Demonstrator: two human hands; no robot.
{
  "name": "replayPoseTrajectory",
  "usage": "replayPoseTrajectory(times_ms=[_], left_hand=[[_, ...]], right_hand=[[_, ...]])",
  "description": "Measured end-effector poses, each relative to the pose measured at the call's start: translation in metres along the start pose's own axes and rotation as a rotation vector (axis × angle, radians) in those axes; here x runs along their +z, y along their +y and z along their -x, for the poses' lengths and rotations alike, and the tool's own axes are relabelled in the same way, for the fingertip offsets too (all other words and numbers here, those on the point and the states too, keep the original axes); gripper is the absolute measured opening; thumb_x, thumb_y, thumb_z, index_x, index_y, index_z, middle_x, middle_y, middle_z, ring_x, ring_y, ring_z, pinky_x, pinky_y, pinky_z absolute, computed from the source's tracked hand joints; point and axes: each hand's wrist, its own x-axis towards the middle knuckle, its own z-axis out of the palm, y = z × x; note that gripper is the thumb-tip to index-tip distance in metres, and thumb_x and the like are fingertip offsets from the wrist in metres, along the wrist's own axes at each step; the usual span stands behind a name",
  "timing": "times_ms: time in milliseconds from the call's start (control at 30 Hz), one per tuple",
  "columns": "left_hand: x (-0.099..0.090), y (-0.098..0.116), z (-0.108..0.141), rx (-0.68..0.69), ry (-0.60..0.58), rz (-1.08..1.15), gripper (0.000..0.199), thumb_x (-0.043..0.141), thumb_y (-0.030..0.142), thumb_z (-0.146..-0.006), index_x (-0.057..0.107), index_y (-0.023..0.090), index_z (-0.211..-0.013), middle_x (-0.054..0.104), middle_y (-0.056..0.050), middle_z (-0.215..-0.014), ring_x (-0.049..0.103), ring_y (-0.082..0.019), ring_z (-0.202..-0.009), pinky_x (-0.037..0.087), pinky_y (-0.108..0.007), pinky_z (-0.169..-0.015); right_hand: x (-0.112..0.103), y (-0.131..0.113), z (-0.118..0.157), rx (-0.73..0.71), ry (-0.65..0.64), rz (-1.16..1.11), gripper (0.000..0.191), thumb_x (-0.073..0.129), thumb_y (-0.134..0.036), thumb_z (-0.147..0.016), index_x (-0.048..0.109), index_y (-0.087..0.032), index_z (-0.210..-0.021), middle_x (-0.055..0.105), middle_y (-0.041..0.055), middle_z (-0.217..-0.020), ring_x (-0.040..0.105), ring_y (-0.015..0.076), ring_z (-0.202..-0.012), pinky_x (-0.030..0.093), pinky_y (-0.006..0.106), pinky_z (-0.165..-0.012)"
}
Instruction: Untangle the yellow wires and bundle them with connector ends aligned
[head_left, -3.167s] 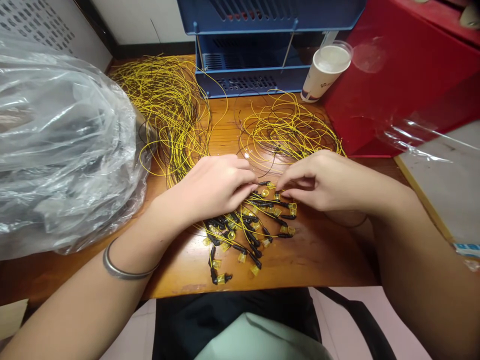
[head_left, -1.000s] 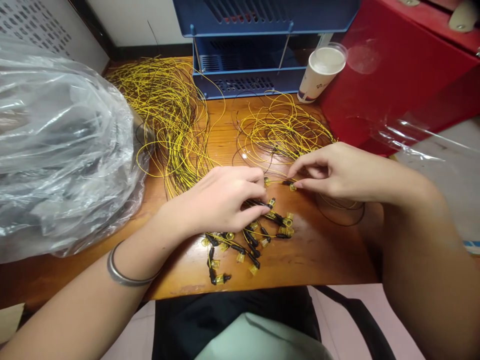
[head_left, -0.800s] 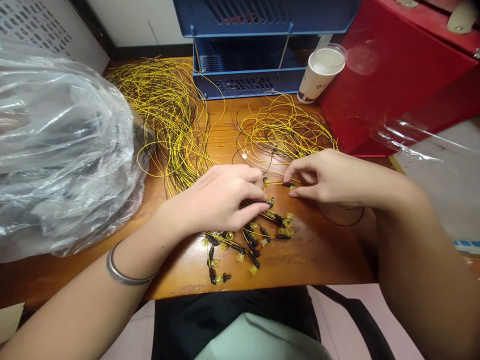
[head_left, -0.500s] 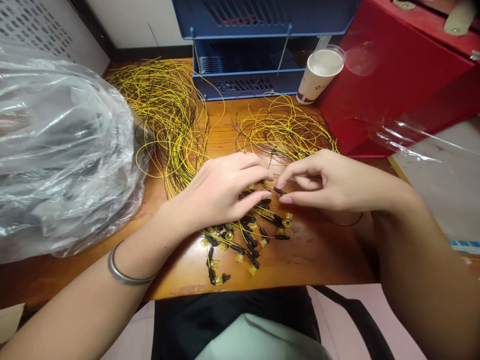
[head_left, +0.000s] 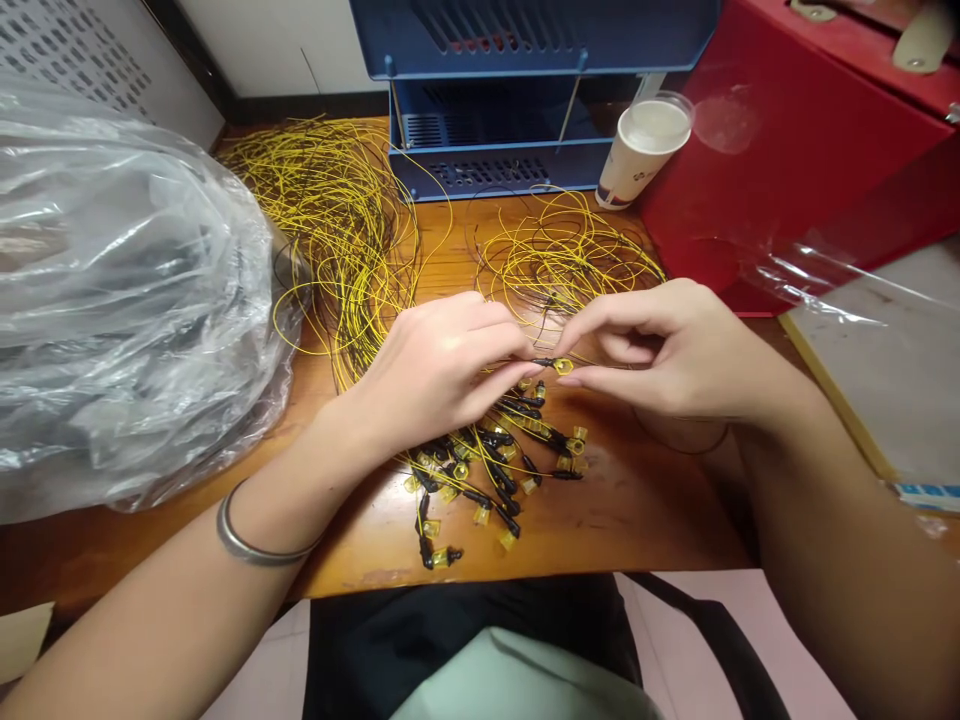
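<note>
Inside the tabletop's (head_left: 634, 515) front edge, our left hand (head_left: 457, 355) pinches one connector (head_left: 548, 362), right hand (head_left: 671, 350) narrowly parted; a pile (head_left: 500, 467) seemingly remains.

No lettering, brand or number was legible. The paper cup (head_left: 630, 165) bore small dark printing on its side, apparently a logo followed by characters, too small and blurred to be read. A blue-and-white strip (head_left: 931, 496) at the right edge carried pale marks on its blue part; whether these were letters could not be determined. The pale panel (head_left: 79, 50) at upper left showed rows of dark marks, their nature undetermined.
</note>
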Motion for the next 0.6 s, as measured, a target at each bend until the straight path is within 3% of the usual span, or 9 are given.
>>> replayPoseTrajectory(times_ms=[333,600], left_hand=[[0.0006,0.0005,0.0004,0.003,0.006,-0.004,0.028,0.053,0.035,-0.099,0.071,0.016,-0.090,0.071,-0.006,-0.087,0.062,-0.016,-0.080,0.049,-0.030,-0.074],[0.0009,0.0009,0.0002,0.001,-0.008,-0.011,0.029,0.051,0.036,-0.100,0.070,0.017,-0.089,0.071,-0.006,-0.085,0.061,-0.016,-0.078,0.047,-0.029,-0.072]], right_hand=[[0.0022,-0.0038,-0.0009,-0.032,0.070,0.062,0.007,0.069,-0.029,-0.084,0.071,-0.023,-0.088,0.027,-0.0080,-0.049,0.024,0.0110,-0.047,0.024,0.030,-0.052],[-0.0014,-0.0024,0.0004,-0.024,0.020,0.016,0.010,0.072,-0.033,-0.083,0.073,-0.025,-0.089,0.027,-0.0074,-0.051,0.024,0.0113,-0.047,0.023,0.031,-0.051]])
